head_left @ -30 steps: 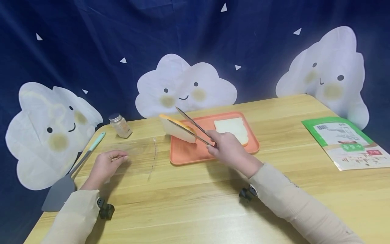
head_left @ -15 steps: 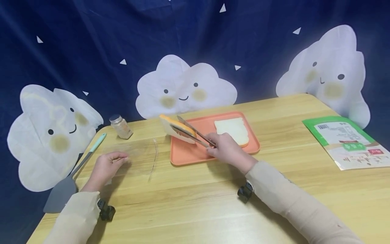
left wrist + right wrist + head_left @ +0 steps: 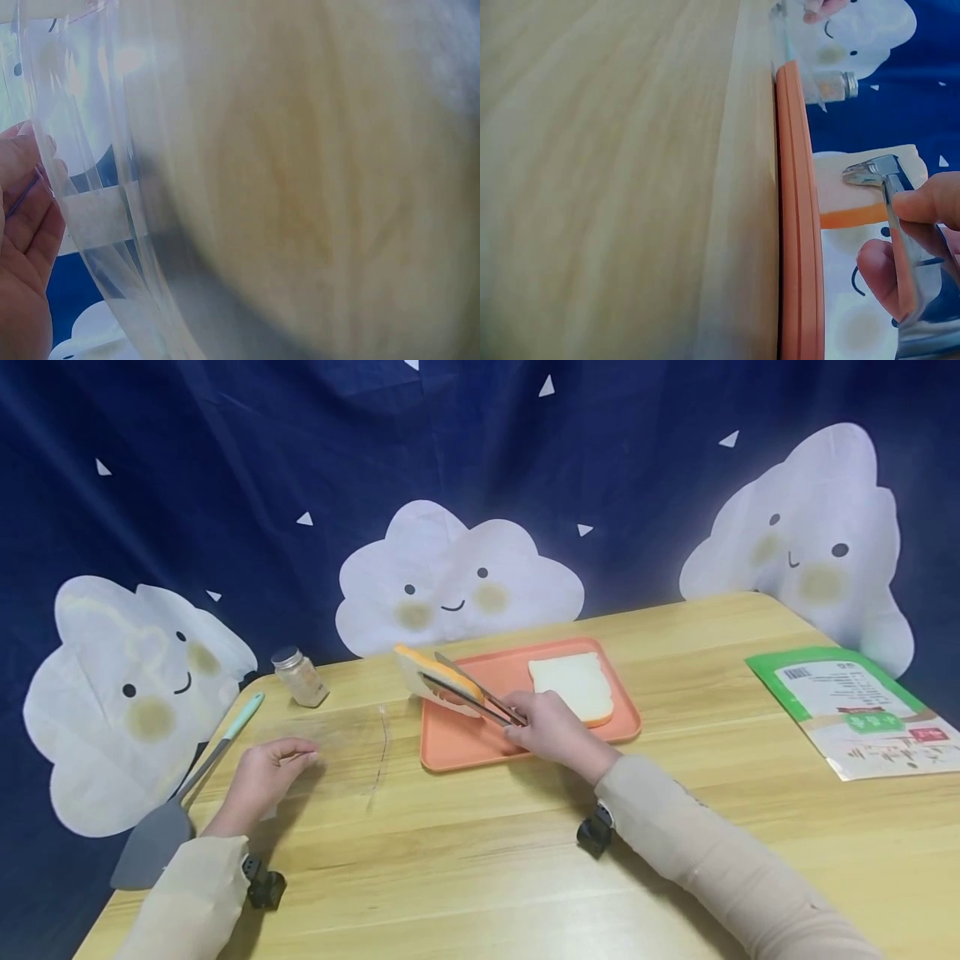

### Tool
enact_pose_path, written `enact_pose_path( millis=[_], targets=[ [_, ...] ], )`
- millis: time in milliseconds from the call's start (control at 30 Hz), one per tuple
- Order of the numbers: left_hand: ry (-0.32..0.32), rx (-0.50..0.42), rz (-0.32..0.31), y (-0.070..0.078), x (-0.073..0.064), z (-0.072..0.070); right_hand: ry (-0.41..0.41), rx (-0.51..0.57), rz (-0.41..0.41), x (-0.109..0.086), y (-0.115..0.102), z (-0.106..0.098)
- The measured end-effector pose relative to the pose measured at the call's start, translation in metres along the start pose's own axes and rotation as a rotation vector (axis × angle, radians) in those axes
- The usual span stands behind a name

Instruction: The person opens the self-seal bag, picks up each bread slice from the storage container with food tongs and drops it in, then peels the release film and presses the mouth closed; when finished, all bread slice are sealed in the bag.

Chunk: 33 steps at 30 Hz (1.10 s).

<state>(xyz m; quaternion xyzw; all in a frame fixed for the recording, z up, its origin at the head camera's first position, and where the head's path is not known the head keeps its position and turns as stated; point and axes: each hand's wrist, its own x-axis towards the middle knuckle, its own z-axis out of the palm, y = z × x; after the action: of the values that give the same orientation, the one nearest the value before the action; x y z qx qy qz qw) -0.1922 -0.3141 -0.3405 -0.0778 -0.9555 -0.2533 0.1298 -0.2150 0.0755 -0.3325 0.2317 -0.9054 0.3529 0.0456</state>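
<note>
My right hand (image 3: 551, 727) grips a pair of metal tongs (image 3: 495, 703). Between the tongs' arms a slice of bread (image 3: 420, 672) with an orange-brown crust is tilted up on edge, over the left end of the orange tray (image 3: 480, 752). A second bread slice (image 3: 573, 685) lies flat on the tray's right half. To the left, my left hand (image 3: 262, 781) pinches a clear plastic bag (image 3: 345, 739) by its edge, its far side spread toward the tray. In the left wrist view the bag (image 3: 105, 217) stretches out from the fingers (image 3: 45, 225).
At the back left stands a small jar (image 3: 302, 678) with a silver lid. A grey spatula (image 3: 153, 843) with a mint handle lies along the table's left edge. On the right a green and white food packet (image 3: 862, 714) lies flat on the wooden table (image 3: 465, 868).
The tongs' arms have drawn closer together around the tilted bread slice. My right hand has shifted slightly left and down. My left hand keeps its hold on the bag.
</note>
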Motion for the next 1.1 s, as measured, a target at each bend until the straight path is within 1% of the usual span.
enact_pose_path(
  millis=[267,600,733,900,1100],
  targets=[
    [-0.010,-0.002,-0.005,-0.0003,0.0001,0.0008,-0.007,0.038,0.030,0.0022,0.0021,0.0030],
    [0.008,0.012,0.007,0.0001,-0.0001,0.0018,-0.023,0.173,0.108,0.0039,0.0027,0.0046],
    [0.006,0.008,0.005,0.0003,0.0001,0.0014,-0.032,0.206,0.119,0.0054,0.0036,0.0059],
    [0.008,0.002,0.005,-0.0002,0.0006,0.0009,-0.025,0.195,0.117,0.0066,0.0015,0.0053],
    [0.010,0.006,0.011,-0.0010,0.0008,0.0014,-0.011,0.112,0.141,0.0071,-0.0009,0.0036]
  ],
)
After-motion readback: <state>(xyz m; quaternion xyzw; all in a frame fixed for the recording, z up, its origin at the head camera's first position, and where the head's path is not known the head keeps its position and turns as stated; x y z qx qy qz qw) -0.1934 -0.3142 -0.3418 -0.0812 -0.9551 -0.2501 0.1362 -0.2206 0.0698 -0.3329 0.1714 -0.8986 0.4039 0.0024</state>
